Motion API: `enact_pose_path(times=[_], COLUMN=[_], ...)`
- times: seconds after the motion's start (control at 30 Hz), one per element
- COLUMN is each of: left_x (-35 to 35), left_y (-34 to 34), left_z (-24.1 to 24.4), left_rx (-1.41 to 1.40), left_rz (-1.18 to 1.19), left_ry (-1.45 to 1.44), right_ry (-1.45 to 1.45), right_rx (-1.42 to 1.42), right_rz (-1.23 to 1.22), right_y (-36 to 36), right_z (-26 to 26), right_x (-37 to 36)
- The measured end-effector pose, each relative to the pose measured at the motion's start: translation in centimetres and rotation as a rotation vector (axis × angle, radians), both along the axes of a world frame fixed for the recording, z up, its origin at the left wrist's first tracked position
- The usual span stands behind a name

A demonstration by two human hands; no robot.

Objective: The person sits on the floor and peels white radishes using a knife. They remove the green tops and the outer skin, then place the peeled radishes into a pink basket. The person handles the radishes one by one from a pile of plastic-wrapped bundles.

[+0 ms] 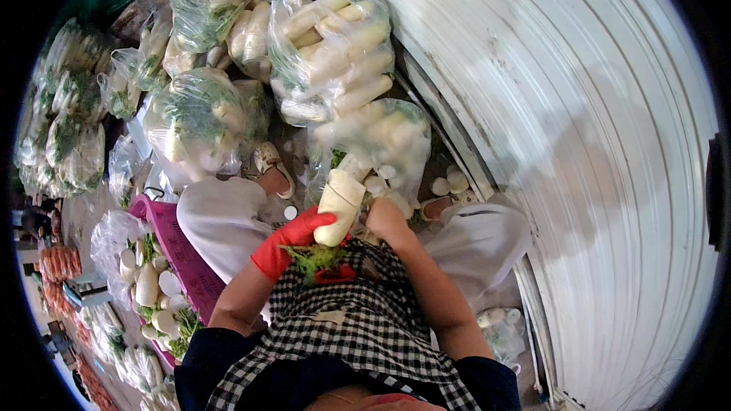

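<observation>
My left hand [290, 235], in a red glove, grips a thick piece of white daikon radish [338, 205]. A crosswise cut line shows near the piece's far end. Green radish leaves [315, 260] lie just below it, over my checked apron [354, 348]. My bare right hand [388, 218] is curled beside the daikon, at the edge of a clear plastic bag [394, 125] of radishes. Its fingers are turned away, so what they hold is hidden. Daikon pieces [377, 185] sit at the bag's mouth, between my knees.
Clear bags of daikon [337, 51] are heaped ahead, with another full bag [194, 120] near my left knee. A purple plastic crate [188, 262] with radish pieces [147, 285] stands at my left. A white ribbed metal wall [548, 125] closes off the right side. Cut ends [440, 186] lie beside my right foot.
</observation>
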State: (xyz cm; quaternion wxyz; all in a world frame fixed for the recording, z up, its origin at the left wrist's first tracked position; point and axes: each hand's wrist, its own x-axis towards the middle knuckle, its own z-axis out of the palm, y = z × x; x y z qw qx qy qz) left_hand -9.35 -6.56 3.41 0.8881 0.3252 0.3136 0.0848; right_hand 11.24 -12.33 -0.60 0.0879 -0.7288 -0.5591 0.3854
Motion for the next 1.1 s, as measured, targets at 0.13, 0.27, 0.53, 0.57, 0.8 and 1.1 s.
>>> enact_pose_path(times=[0.13, 0.27, 0.53, 0.57, 0.8, 1.1], left_x=[0.7, 1.9, 2.8, 2.6, 3.8, 0.1], left_y=[0.9, -0.1, 0.6, 0.4, -2.6, -5.2], left_z=[-0.3, 2.6, -0.9, -0.1, 1.6, -5.1], left_rx=[0.396, 0.801, 1.227, 1.231, 0.166, -0.428], left_rz=[-0.156, -0.087, 0.505, 0.346, 0.721, 0.117], left_ry=[0.114, 0.105, 0.112, 0.045, -0.082, -0.113], right_ry=[-0.012, 0.025, 1.245, 1.473, 1.364, 0.413], right_rx=[0.102, 0.054, -0.308, -0.41, 0.026, 0.518], right_rz=[-0.051, -0.177, -0.678, -0.718, -0.603, -0.388], right_y=[0.0, 0.2, 0.2, -0.1, -0.6, -1.6], right_z=[-0.5, -6.6, 1.1, 1.7, 1.8, 0.9], right_x=[0.6, 2.5, 1.4, 0.8, 0.4, 0.6])
